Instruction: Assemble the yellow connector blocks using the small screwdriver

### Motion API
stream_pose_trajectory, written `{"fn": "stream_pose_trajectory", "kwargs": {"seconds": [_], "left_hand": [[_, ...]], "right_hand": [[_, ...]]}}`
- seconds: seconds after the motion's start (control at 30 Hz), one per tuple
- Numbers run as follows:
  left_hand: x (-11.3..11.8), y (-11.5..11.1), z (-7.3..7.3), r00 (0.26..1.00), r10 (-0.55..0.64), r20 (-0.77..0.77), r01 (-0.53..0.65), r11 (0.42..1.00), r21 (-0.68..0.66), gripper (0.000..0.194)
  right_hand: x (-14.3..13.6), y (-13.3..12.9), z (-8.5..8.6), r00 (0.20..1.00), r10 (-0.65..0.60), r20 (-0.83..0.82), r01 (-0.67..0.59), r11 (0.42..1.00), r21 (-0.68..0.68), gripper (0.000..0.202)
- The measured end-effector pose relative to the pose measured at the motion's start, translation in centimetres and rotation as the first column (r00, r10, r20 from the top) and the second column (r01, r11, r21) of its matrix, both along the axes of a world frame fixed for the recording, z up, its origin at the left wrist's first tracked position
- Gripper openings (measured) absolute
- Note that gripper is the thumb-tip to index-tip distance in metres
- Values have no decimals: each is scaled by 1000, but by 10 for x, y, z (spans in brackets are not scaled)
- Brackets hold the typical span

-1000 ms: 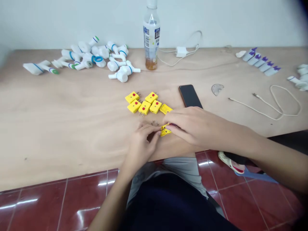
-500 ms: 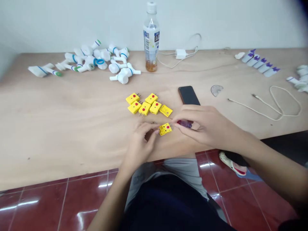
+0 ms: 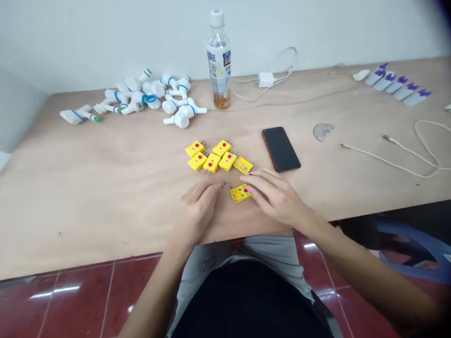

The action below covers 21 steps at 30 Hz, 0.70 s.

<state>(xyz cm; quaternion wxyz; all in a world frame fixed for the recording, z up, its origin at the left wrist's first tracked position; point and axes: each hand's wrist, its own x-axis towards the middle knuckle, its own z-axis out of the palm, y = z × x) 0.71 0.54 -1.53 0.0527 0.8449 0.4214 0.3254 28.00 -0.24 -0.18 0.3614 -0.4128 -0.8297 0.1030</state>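
Observation:
An opened yellow plug housing [image 3: 238,194] with a red dot and small holes lies near the table's front edge. My right hand [image 3: 276,195] holds a screwdriver [image 3: 241,165], its thin metal shaft pointing up and left over the finished-looking plugs and its handle hidden in the palm. Fingertips of that hand touch the housing's right side. Left of the housing, my left hand [image 3: 199,204] rests on the table with fingers curled together; whatever they hold is hidden. Small metal pieces [image 3: 227,184] lie by its fingertips. A loose yellow cover [image 3: 244,165] sits behind the housing.
Several yellow two-pin plugs [image 3: 211,163] are grouped behind my hands. A phone [image 3: 282,149], protractor [image 3: 322,132] and white cable [image 3: 373,157] lie to the right. White plastic fittings [image 3: 141,96], a drink bottle [image 3: 219,65], a charger [image 3: 266,80] and purple-topped containers [image 3: 398,84] stand farther back.
My left hand has let go of the yellow housing and moved left onto the table. The screwdriver has swung so its shaft points away from the housing. The view has shifted slightly.

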Motion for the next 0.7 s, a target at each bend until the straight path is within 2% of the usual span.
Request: {"fn": "stream_pose_trajectory", "kwargs": {"seconds": [0.3, 0.37, 0.47, 0.57, 0.7], "left_hand": [[-2, 4, 0, 991, -122, -57, 127, 987, 94, 28], [0, 4, 2, 992, -115, -55, 120, 986, 112, 27], [3, 2, 8, 999, -10, -33, 13, 996, 87, 22], [-1, -2, 15, 987, 159, 9, -158, 987, -21, 18], [-18, -6, 20, 922, 381, 66, -359, 906, -223, 5]], "right_hand": [[3, -5, -11, 1000, 27, 4, -27, 1000, -10, 37], [3, -5, -11, 1000, 31, 4, -31, 1000, 6, 38], [3, -5, -12, 999, 25, -27, -25, 999, 20, 41], [3, -6, -13, 996, 19, -91, -15, 999, 44, 46], [5, -8, -15, 977, 0, -212, 17, 997, 79, 56]]}}
